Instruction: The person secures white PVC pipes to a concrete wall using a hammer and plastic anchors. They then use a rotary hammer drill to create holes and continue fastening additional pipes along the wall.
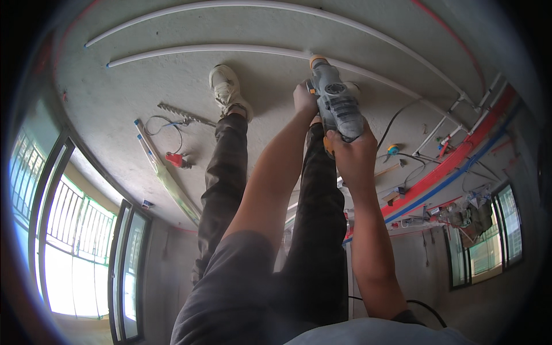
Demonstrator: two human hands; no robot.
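Observation:
A grey rotary hammer drill (338, 102) with an orange nose is held out in front of me, pointing away toward the floor. My left hand (305, 98) is closed round its front side grip. At the back end, my right hand (355, 154) wraps the rear handle. The drill's nose overlaps the nearer white pipe (207, 49) in view; whether they touch I cannot tell. Any bit at its tip is hard to make out. A second white pipe (241, 4) runs beyond, roughly alongside the first.
Left of my legs lie a long auger bit (187, 114), a looped cable with a red plug piece (176, 160) and wrapped pipes (167, 181). At right are joined white pipes (431, 137), a tape roll (393, 149), and red and blue floor lines. My shoe (227, 91) stands near the pipe.

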